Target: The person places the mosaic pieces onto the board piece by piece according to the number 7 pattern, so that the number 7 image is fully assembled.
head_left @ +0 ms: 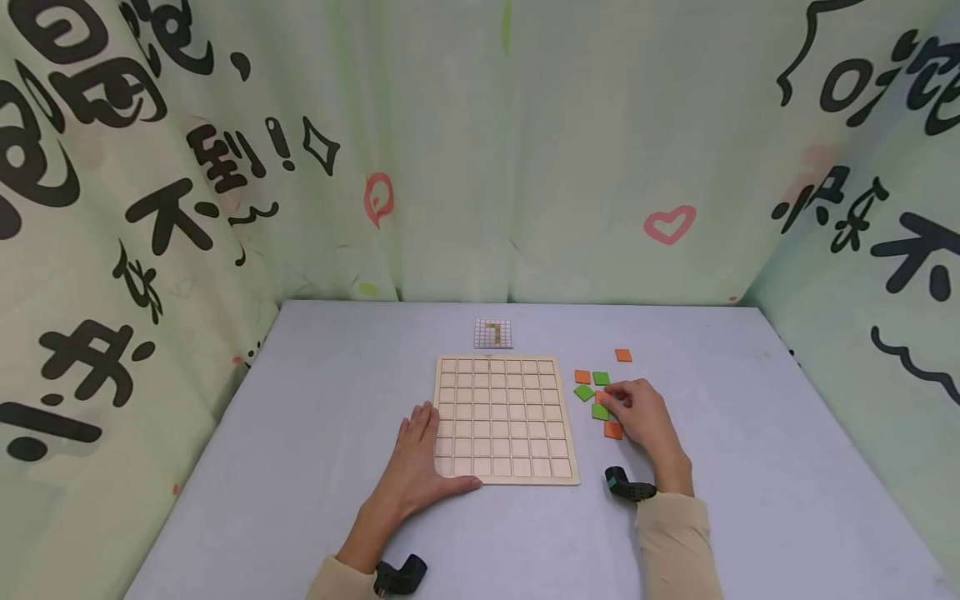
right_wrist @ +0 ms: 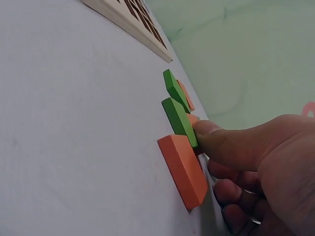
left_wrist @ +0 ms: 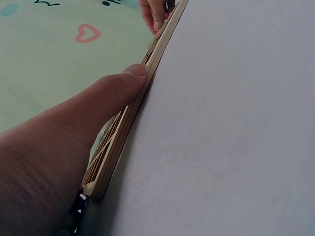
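My left hand rests at the near left corner of a pale wooden grid board, fingers extended along its left side and thumb along the near edge. In the left wrist view the thumb lies against the board's rim. To the right of the board, my right hand pinches a small orange square tile among other tiles. Close beside its fingertips are a green tile and another orange tile. In the right wrist view, the thumb partly hides the pinched tile.
Beyond the right hand lie more loose tiles, including a green one and a lone orange one. A small card with a printed coloured grid pattern lies behind the board. Printed curtains surround the white table.
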Demonstrator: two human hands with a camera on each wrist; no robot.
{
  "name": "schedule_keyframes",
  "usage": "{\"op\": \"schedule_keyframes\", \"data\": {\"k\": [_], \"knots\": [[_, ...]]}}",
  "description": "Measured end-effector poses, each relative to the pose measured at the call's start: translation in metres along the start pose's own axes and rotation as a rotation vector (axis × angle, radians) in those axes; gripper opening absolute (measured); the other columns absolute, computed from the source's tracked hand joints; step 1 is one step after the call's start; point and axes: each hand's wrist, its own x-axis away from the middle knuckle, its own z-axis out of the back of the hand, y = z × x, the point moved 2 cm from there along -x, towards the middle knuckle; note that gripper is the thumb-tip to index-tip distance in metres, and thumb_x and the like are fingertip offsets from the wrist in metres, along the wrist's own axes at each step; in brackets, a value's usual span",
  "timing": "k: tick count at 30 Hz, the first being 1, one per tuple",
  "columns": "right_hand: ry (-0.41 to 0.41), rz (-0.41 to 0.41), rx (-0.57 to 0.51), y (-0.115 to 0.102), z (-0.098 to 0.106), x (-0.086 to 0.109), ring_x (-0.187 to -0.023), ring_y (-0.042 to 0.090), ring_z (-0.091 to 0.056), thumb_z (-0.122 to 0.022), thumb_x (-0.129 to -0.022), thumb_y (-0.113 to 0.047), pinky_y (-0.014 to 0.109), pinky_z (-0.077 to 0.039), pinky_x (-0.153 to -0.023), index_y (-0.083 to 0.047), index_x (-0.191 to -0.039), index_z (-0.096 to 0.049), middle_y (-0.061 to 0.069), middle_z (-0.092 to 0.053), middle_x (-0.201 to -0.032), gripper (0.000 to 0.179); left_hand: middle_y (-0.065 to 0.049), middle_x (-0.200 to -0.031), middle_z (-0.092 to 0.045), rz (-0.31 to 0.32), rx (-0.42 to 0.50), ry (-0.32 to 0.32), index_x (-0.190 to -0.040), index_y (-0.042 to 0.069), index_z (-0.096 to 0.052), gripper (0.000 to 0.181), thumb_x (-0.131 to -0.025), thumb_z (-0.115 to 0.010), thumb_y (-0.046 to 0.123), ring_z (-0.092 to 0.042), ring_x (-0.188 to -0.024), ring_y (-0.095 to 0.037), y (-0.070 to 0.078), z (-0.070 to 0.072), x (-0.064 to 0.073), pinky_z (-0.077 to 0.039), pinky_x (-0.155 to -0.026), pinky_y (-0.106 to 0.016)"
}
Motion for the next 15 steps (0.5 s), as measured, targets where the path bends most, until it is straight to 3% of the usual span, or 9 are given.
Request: {"op": "schedule_keyframes", "data": {"k": [5,15], "knots": [[-0.001,-0.016,-0.038,0.0002,0.0007,0.0003,-0.097,0.030,-0.056,-0.066,-0.097,-0.020,0.041,-0.051,-0.082,0.005,-0.123,-0.063,0.022,-0.060,-0.113,0.036,-0.022,-0.164,-0.024,0.001,-0.003,0.003,-0.155,-0.007,-0.026,0.130,-0.066,-0.078,0.072,-0.017,-0.156,-0.036,-0.0005,-0.0007,0.0000,-0.015,-0.128,-0.050],[0.000,-0.063,-0.080,0.0025,-0.0003,0.0000,-0.090,0.025,-0.054,-0.068,-0.096,-0.021,0.027,-0.044,-0.071,0.000,-0.118,-0.058,0.016,-0.061,-0.102,0.032,-0.022,-0.165,-0.023,0.005,0.022,0.005,-0.155,-0.007,-0.025,0.130,-0.065,-0.079,0.071,-0.016,-0.156,-0.036,0.0008,0.0008,0.0009,-0.014,-0.129,-0.050]]}}
